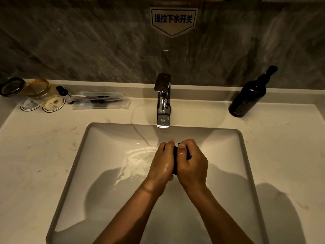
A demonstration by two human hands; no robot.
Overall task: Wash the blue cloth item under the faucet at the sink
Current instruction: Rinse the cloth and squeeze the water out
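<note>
Over the white rectangular sink (pixel 73 166), my left hand (pixel 162 162) and my right hand (pixel 190 164) are pressed together, both clenched on a small dark blue cloth (pixel 175 155). Only a narrow strip of the cloth shows between the fists, plus a bit by my right fingers. The chrome faucet (pixel 163 103) stands at the sink's back edge, its spout just beyond my hands. Foamy water spreads across the basin to the left of my hands. Both hands look wet.
A dark pump bottle (pixel 248 95) stands on the counter at the back right. At the back left are two jars (pixel 37 88), a small dropper bottle (pixel 64 93) and plastic-wrapped toiletries (pixel 100 101). A sign (pixel 173 20) hangs on the stone wall behind.
</note>
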